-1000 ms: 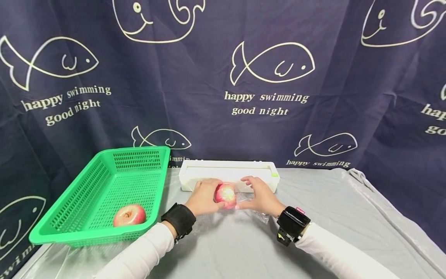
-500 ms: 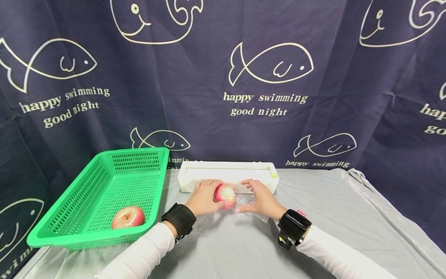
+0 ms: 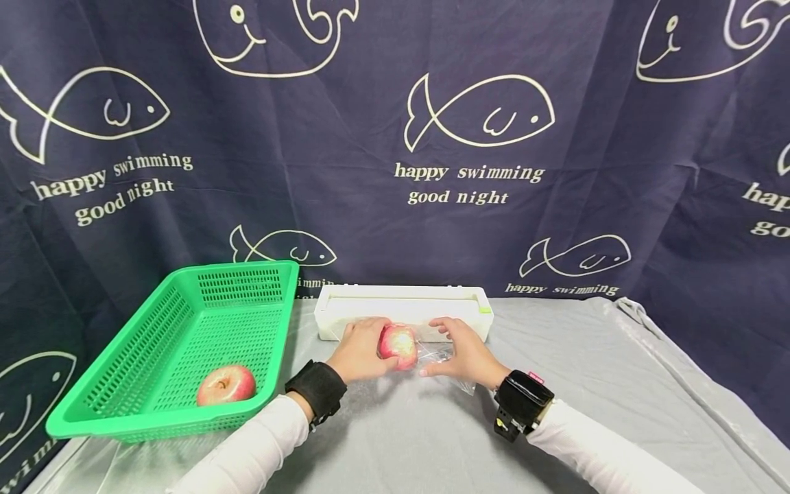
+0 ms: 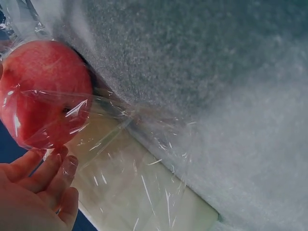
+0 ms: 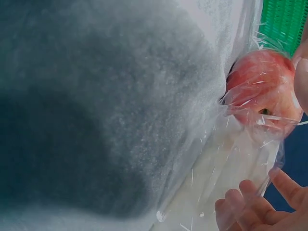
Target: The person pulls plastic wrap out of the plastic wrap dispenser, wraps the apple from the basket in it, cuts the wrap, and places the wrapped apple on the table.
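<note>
A red apple (image 3: 400,346) partly wrapped in clear plastic film (image 3: 438,351) is at the middle of the table. My left hand (image 3: 359,351) grips it from the left, thumb in front and fingers behind. To its right, my right hand (image 3: 468,355) has its thumb and fingers spread apart around the loose film. In the right wrist view, a fingertip touches the film's edge, and the wrap (image 5: 260,125) lies creased over the apple. The left wrist view shows the film stretching sideways from the apple, in front of a long white box (image 3: 404,309).
On the left, a green plastic basket (image 3: 154,424) holds a second, bare apple (image 3: 227,385). The white box stands at the back of the grey-covered table (image 3: 395,439). Behind it hangs a dark blue curtain (image 3: 345,137) with fish drawings.
My right hand has drawn slightly right, away from the apple, with its fingers spread wider. The left hand keeps its grip on the apple.
</note>
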Tool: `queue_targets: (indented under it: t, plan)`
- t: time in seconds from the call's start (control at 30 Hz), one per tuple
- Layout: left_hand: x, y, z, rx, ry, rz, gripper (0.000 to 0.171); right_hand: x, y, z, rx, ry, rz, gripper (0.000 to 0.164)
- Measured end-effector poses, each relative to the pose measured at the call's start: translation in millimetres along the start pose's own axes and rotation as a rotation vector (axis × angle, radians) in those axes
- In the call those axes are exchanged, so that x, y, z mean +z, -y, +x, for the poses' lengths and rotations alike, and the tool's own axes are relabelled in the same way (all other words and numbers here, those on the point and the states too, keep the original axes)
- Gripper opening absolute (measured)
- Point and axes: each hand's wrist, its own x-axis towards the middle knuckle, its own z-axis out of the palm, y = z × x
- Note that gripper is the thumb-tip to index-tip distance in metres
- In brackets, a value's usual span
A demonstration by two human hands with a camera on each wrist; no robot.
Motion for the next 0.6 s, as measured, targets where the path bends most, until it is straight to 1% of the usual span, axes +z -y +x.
queue_targets:
  t: [0.27,0.37,0.5,0.6]
  plan:
    - [-3.8,-3.3,-0.4,-0.019,-0.009,0.014,0.065,-6,-4,-1,0.028,-0.016,0.009,0.080]
    - [-7.5,-7.0,1.8,-0.017,-0.027,0.026,0.067,-11,-8,-1,0.042,-0.036,0.017,0.078]
    - [-12.5,-13.3,9.3,0.023,-0.059,0.058,0.068,-17,-13,0,0.062,-0.081,0.015,0.074]
    - [-15.7,-18.7,18.1,0.058,-0.071,0.079,0.065,-22,-17,1,0.087,-0.155,0.041,0.067]
